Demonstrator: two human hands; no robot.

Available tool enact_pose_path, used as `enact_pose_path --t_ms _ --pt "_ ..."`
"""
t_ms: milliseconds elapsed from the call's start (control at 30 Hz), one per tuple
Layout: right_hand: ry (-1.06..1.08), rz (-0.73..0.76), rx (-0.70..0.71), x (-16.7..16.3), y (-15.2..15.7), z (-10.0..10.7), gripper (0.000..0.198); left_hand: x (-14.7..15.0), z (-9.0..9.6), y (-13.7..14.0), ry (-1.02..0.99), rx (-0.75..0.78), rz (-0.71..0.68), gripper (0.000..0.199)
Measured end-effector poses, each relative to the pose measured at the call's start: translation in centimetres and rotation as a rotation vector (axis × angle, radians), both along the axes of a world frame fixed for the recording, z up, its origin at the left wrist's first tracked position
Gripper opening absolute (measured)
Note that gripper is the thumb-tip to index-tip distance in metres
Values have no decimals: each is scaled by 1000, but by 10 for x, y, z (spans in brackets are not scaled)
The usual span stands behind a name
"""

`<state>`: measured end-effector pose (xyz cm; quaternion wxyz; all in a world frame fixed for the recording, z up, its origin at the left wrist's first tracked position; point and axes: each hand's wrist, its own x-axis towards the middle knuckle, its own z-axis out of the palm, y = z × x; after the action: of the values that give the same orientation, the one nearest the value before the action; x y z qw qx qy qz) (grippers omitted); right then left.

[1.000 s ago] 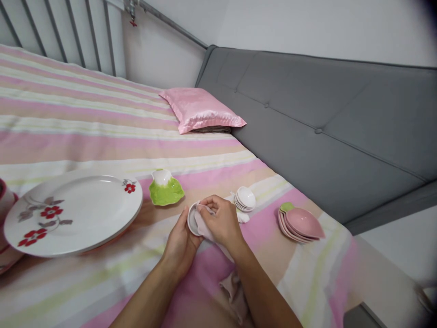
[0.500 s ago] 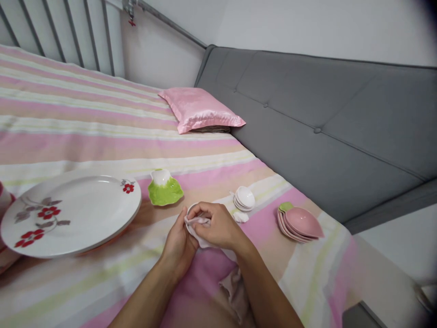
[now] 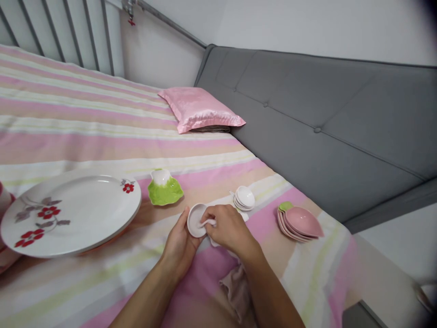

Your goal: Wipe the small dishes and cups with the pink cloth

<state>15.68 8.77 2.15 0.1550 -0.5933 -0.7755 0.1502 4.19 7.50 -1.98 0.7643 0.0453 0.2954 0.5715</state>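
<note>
A small round white dish [image 3: 195,220] is gripped along its left and lower side by my left hand [image 3: 180,246], tilted toward me. My right hand [image 3: 227,228] pinches a pale cloth [image 3: 208,222] and presses its folded edge against the inside of the dish. Lower down, by my right forearm, hangs a crumpled pinkish-beige cloth [image 3: 236,289]; whether it is the same piece I cannot tell. Beyond my right hand stands a stack of small white dishes [image 3: 245,197], with a bit of white material beside its base.
Large white plates with red flowers [image 3: 82,205] lie at left. A green-and-white leaf-shaped dish [image 3: 165,190] sits beside them. Stacked pink fruit-shaped bowls [image 3: 303,223] are at right. A pink pillow [image 3: 205,109] rests near the grey headboard [image 3: 307,100], on the striped bedspread [image 3: 102,150].
My right hand has shifted slightly right, off the dish's rim, so more of the dish's inside shows. The left hand has stayed nearly in place with the dish.
</note>
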Motion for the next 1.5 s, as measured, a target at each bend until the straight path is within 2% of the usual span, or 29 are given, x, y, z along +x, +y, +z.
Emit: enact_pose_path --t_ms 167,333,567,767,1000,1267,1500 --pt "12 -88 129 -8 4 -6 18 -1 2 -1 8 17 -45 28" --pt "147 -10 182 -16 5 -8 15 -1 3 -1 -25 50 -60 29" --pt "250 137 78 -17 3 -6 15 -2 4 -1 2 30 -61 34" --pt "205 222 4 -10 1 -4 17 -1 -1 0 -1 32 -80 35" --pt "122 123 -17 3 2 4 14 -1 1 2 23 -22 -19 29" --pt "414 -33 159 12 7 10 16 0 1 0 61 -20 4 25" --pt "543 -40 148 -1 4 7 19 1 8 -3 21 98 -74 29"
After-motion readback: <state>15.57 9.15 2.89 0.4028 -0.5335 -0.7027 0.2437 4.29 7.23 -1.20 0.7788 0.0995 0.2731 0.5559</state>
